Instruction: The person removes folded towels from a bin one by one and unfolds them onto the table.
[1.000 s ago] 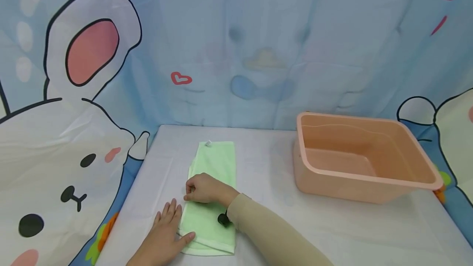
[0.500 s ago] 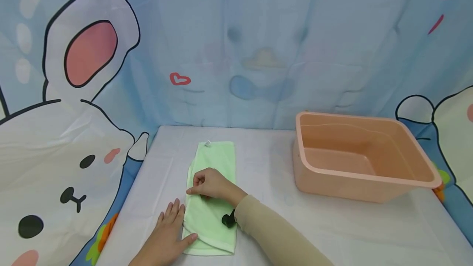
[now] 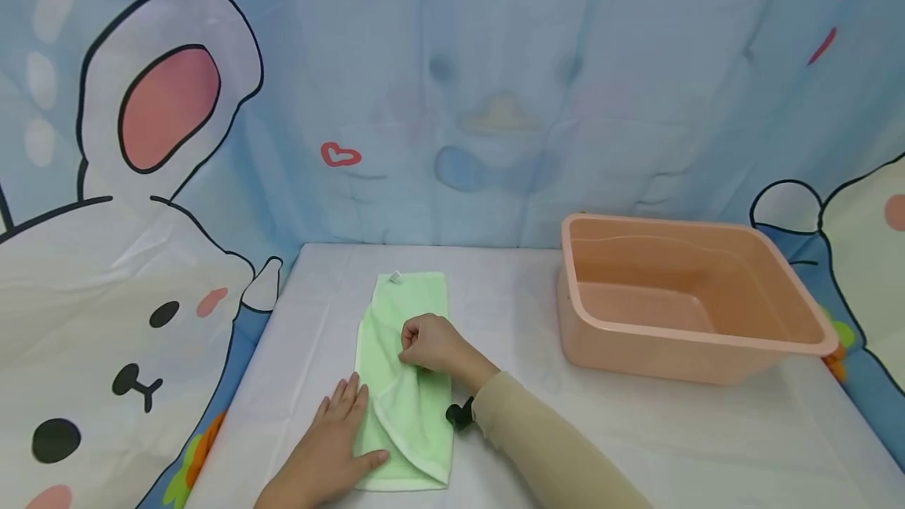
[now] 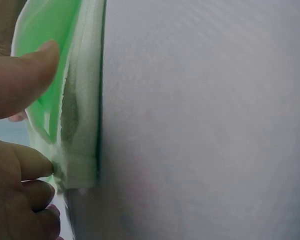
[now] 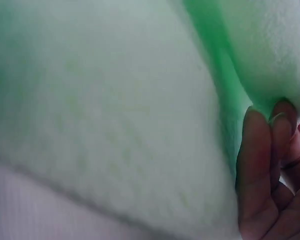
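A light green towel (image 3: 412, 293), folded into a long strip, lies on the white-covered table. My right hand (image 3: 440, 348) pinches its upper layer near the middle and holds it raised, leaving a slanting fold below. In the right wrist view, fingertips (image 5: 257, 135) grip the lifted cloth (image 5: 270, 55). With fingers straight, my left hand (image 3: 331, 446) rests at the towel's lower left edge, its thumb over the cloth. The left wrist view shows that thumb (image 4: 30, 77) beside the towel's layered edge (image 4: 82, 125).
A peach plastic basin (image 3: 665, 353) stands at the right rear of the table (image 3: 537, 446). A blue cartoon-printed curtain (image 3: 495, 45) hangs behind and at both sides. A small black device (image 3: 459, 413) sits at the right wrist.
My right hand has moved right and slightly away, drawing the towel's upper layer from the left edge toward the middle. My left hand has shifted slightly right.
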A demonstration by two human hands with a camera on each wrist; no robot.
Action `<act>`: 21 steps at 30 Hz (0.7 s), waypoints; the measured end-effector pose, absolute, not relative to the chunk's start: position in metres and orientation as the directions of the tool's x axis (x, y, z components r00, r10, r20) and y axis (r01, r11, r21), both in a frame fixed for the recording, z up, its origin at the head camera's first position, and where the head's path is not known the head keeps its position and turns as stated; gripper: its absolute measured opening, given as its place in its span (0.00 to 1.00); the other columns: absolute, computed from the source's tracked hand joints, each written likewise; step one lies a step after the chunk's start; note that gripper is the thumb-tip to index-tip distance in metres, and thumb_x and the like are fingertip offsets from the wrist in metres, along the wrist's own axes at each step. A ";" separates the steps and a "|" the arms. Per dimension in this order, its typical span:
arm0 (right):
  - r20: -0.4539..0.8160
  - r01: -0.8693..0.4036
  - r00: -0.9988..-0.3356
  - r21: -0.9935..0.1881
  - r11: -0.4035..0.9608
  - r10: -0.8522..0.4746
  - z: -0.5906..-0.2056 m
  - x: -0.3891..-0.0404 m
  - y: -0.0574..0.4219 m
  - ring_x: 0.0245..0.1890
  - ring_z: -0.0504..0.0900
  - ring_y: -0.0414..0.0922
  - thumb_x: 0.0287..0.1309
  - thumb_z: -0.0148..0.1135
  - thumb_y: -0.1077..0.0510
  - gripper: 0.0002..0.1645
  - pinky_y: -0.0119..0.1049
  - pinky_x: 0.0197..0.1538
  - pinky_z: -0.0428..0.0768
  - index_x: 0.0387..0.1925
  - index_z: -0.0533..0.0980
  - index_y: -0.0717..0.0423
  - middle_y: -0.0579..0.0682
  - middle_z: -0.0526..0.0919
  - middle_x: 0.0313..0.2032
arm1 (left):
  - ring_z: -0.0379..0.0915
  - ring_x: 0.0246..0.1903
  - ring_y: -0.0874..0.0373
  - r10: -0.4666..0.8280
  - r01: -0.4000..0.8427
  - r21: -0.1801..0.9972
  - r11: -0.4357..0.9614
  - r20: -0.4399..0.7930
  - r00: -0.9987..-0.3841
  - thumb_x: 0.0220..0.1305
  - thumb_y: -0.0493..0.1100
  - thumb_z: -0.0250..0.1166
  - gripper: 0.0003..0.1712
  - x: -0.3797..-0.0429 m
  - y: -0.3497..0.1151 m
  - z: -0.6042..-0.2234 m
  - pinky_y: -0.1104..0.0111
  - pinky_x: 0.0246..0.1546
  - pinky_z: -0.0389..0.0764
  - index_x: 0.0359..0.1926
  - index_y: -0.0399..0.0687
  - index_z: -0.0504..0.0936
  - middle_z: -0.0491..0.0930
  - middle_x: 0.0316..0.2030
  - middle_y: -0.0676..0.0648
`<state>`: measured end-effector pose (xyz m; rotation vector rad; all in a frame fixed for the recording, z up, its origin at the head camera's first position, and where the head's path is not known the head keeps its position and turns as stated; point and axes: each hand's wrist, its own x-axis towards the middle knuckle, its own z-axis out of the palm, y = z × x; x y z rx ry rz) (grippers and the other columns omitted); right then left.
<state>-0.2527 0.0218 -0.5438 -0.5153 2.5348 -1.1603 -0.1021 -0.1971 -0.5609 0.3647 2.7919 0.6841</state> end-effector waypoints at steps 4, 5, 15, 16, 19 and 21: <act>-0.128 -0.189 -0.900 -0.747 0.637 -0.416 -0.544 -0.255 0.032 0.15 0.76 0.39 0.54 0.69 0.64 0.13 0.34 0.25 0.77 0.21 0.77 0.46 0.40 0.76 0.16 | 0.42 0.86 0.33 0.301 0.176 0.472 0.864 -0.202 -0.932 0.63 0.69 0.74 0.65 -0.104 -0.194 -0.561 0.34 0.81 0.52 0.83 0.33 0.58 0.48 0.86 0.33; -0.126 -0.190 -0.902 -0.744 0.641 -0.413 -0.545 -0.255 0.034 0.15 0.76 0.40 0.54 0.68 0.65 0.13 0.34 0.25 0.76 0.21 0.76 0.46 0.40 0.76 0.16 | 0.42 0.86 0.33 0.303 0.177 0.471 0.864 -0.206 -0.930 0.63 0.68 0.74 0.64 -0.104 -0.193 -0.561 0.34 0.81 0.52 0.83 0.32 0.58 0.48 0.86 0.33; -0.154 -0.178 -0.890 -0.749 0.638 -0.430 -0.544 -0.257 0.048 0.43 0.76 0.45 0.50 0.54 0.74 0.28 0.39 0.44 0.73 0.40 0.89 0.44 0.48 0.85 0.43 | 0.41 0.86 0.33 0.336 0.201 0.479 0.854 -0.215 -0.917 0.62 0.65 0.76 0.63 -0.107 -0.187 -0.556 0.34 0.81 0.51 0.83 0.33 0.58 0.48 0.86 0.33; -0.171 -0.164 -0.887 -0.752 0.638 -0.430 -0.543 -0.257 0.050 0.49 0.77 0.45 0.51 0.53 0.74 0.32 0.39 0.47 0.74 0.45 0.90 0.42 0.48 0.87 0.50 | 0.41 0.86 0.34 0.340 0.205 0.478 0.854 -0.214 -0.916 0.62 0.66 0.76 0.63 -0.107 -0.186 -0.556 0.34 0.82 0.51 0.83 0.34 0.58 0.48 0.86 0.34; -0.207 -0.132 -0.879 -0.760 0.637 -0.429 -0.539 -0.257 0.055 0.57 0.77 0.47 0.51 0.51 0.74 0.38 0.40 0.51 0.76 0.53 0.90 0.40 0.50 0.85 0.64 | 0.42 0.86 0.34 0.351 0.225 0.469 0.854 -0.200 -0.915 0.62 0.67 0.75 0.64 -0.108 -0.185 -0.557 0.34 0.81 0.51 0.84 0.35 0.57 0.48 0.86 0.34; -0.217 -0.122 -0.876 -0.765 0.632 -0.432 -0.538 -0.257 0.061 0.57 0.77 0.47 0.51 0.50 0.74 0.39 0.39 0.49 0.77 0.56 0.89 0.41 0.52 0.84 0.66 | 0.43 0.86 0.34 0.355 0.238 0.460 0.856 -0.188 -0.916 0.61 0.68 0.75 0.64 -0.108 -0.184 -0.557 0.34 0.81 0.52 0.83 0.35 0.58 0.49 0.86 0.34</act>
